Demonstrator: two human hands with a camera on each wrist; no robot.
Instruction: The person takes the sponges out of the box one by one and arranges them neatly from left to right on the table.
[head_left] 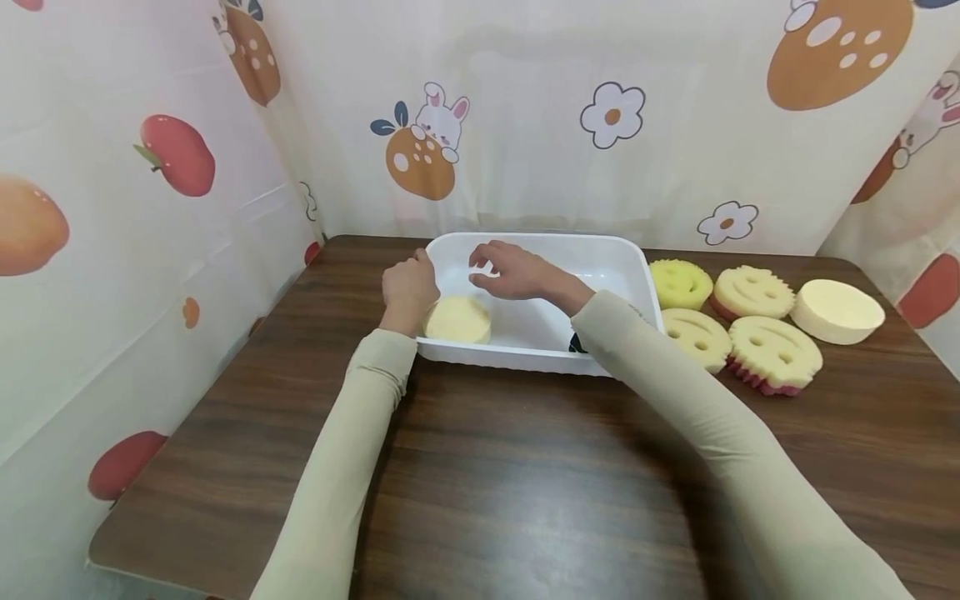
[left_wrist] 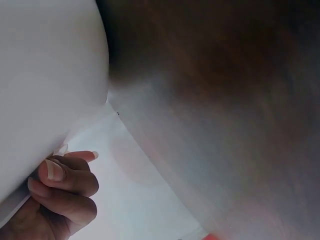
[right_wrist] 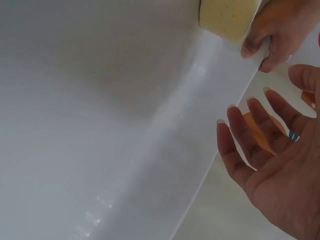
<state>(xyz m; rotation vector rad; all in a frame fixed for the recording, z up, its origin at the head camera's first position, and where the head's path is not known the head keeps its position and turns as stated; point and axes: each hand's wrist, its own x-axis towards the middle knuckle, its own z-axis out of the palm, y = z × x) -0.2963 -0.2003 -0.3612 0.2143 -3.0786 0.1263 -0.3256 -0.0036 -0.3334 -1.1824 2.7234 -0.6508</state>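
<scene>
A white rectangular plastic tray (head_left: 517,360) stands near the back of the table. At its left end my left hand (head_left: 408,287) grips the rim; in the left wrist view the curled fingers (left_wrist: 75,182) hold the tray wall (left_wrist: 45,75) from outside. A round pale-yellow sponge (head_left: 457,320) lies in the tray's left front corner, beside that hand. My right hand (head_left: 513,271) hovers over the tray, its fingers spread and slightly bent. The right wrist view shows nothing in that hand (right_wrist: 280,165), with the sponge (right_wrist: 227,20) beyond it.
Right of the tray are several sponges: a yellow smiley one (head_left: 678,283), scalloped smiley ones with pink undersides (head_left: 776,346), and a plain round one (head_left: 837,310). A small black thing (head_left: 576,342) shows beside my right sleeve. A printed curtain (head_left: 525,167) hangs behind the wooden table (head_left: 525,483).
</scene>
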